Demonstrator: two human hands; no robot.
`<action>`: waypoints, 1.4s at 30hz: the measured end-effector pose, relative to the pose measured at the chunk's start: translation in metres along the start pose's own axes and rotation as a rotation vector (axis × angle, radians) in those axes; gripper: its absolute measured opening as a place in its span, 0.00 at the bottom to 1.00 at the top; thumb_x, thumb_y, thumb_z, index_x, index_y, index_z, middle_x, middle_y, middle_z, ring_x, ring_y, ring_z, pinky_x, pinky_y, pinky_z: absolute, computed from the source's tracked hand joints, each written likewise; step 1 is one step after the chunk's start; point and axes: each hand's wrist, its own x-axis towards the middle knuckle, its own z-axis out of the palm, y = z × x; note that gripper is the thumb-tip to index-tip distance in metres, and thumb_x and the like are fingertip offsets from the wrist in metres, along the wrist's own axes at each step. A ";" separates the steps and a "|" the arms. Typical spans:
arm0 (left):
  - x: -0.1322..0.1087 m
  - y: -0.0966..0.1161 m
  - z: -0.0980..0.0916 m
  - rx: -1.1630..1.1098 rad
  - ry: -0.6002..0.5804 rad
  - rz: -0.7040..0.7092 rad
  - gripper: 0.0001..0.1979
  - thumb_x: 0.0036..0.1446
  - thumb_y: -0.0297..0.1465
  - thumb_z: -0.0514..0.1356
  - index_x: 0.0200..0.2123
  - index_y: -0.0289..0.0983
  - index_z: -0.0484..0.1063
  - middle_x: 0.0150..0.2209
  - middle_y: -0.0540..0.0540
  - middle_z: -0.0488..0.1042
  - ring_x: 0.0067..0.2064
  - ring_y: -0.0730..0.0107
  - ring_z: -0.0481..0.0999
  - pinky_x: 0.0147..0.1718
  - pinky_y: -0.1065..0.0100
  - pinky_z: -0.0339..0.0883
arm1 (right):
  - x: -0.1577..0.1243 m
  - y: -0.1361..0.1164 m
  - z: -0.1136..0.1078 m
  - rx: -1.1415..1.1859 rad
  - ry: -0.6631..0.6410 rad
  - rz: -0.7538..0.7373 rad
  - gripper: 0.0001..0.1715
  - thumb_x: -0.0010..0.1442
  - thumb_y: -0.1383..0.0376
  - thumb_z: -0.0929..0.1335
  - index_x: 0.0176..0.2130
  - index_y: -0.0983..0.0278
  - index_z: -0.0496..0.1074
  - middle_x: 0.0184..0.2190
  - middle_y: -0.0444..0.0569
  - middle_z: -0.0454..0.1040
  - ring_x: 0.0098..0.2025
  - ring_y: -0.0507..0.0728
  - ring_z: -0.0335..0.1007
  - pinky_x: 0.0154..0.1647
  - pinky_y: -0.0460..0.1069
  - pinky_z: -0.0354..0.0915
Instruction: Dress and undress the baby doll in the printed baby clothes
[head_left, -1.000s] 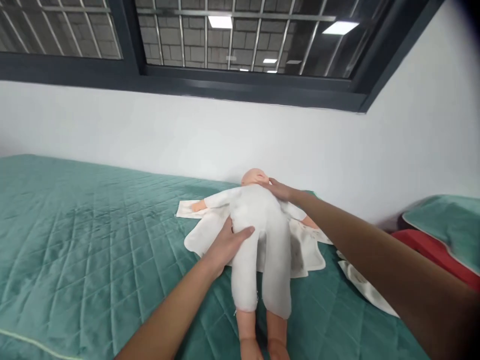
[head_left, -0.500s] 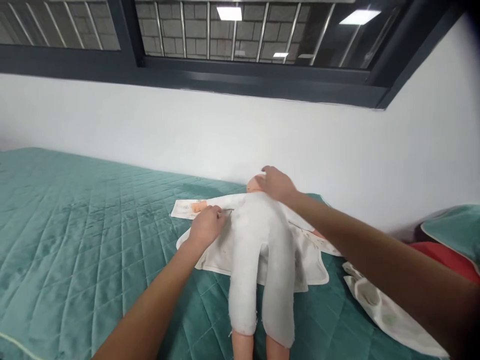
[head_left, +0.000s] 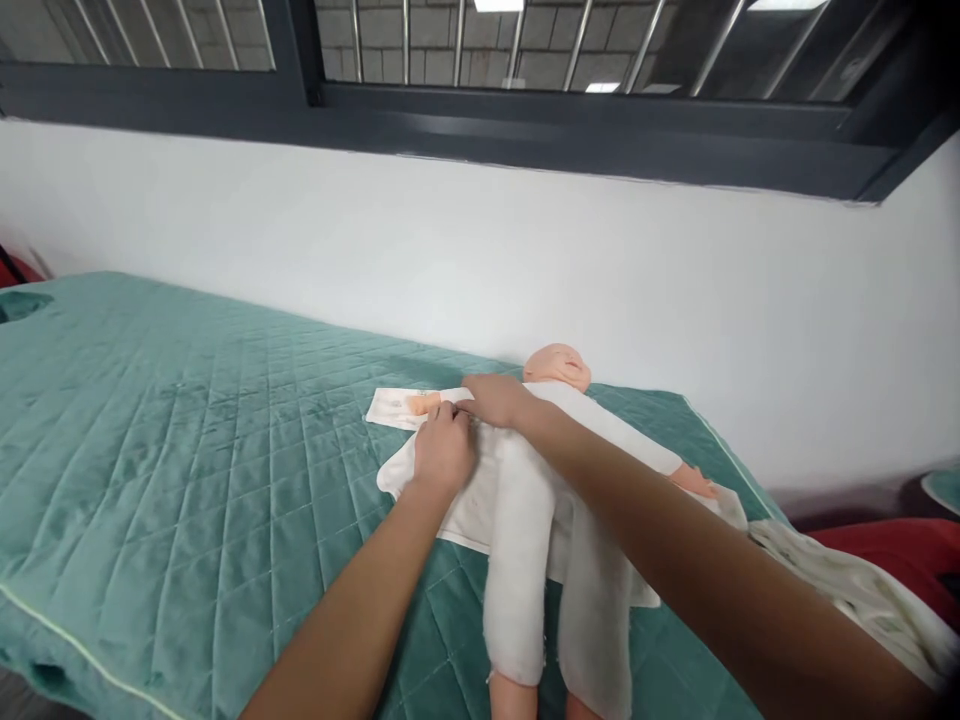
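A doll (head_left: 517, 540) with a white cloth body lies on its back, its bare head (head_left: 556, 366) toward the wall. Under it a white baby shirt (head_left: 465, 520) is spread open, one sleeve (head_left: 391, 406) reaching left around the doll's arm and hand. My left hand (head_left: 444, 448) is closed, its fingertips pinching the shirt near that sleeve. Reaching across the doll's chest, my right hand (head_left: 496, 400) meets the left at the same spot, fingers bent onto the cloth. The exact bit of cloth between the fingertips is hidden.
A green quilted cover (head_left: 225, 480) lies beneath everything, against a white wall (head_left: 420, 260). Above is a dark window frame (head_left: 525, 135) with metal bars behind it. Crumpled white cloth (head_left: 832, 580) and something red (head_left: 900, 545) lie at the right.
My right hand has left the doll's head and moved left to join my left hand at the sleeve. The head is now uncovered. The view has shifted somewhat.
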 end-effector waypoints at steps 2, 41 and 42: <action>0.001 -0.004 -0.001 -0.117 0.059 -0.065 0.14 0.62 0.26 0.49 0.39 0.36 0.76 0.43 0.38 0.71 0.49 0.55 0.70 0.44 0.59 0.67 | -0.004 0.006 -0.006 0.021 0.008 0.028 0.20 0.64 0.52 0.62 0.46 0.61 0.72 0.44 0.56 0.78 0.45 0.65 0.73 0.43 0.55 0.65; -0.008 -0.014 -0.005 0.062 0.227 -0.334 0.18 0.61 0.41 0.57 0.49 0.36 0.69 0.49 0.38 0.70 0.53 0.52 0.70 0.49 0.58 0.65 | -0.190 0.106 0.037 0.504 0.591 0.907 0.19 0.61 0.54 0.61 0.44 0.64 0.70 0.34 0.54 0.77 0.38 0.63 0.71 0.39 0.54 0.61; -0.008 -0.013 -0.005 0.047 0.219 -0.363 0.19 0.61 0.42 0.57 0.50 0.36 0.68 0.49 0.38 0.70 0.53 0.52 0.70 0.49 0.58 0.65 | -0.192 0.108 0.040 0.514 0.537 0.916 0.20 0.62 0.53 0.61 0.45 0.63 0.70 0.34 0.54 0.77 0.38 0.64 0.71 0.38 0.54 0.60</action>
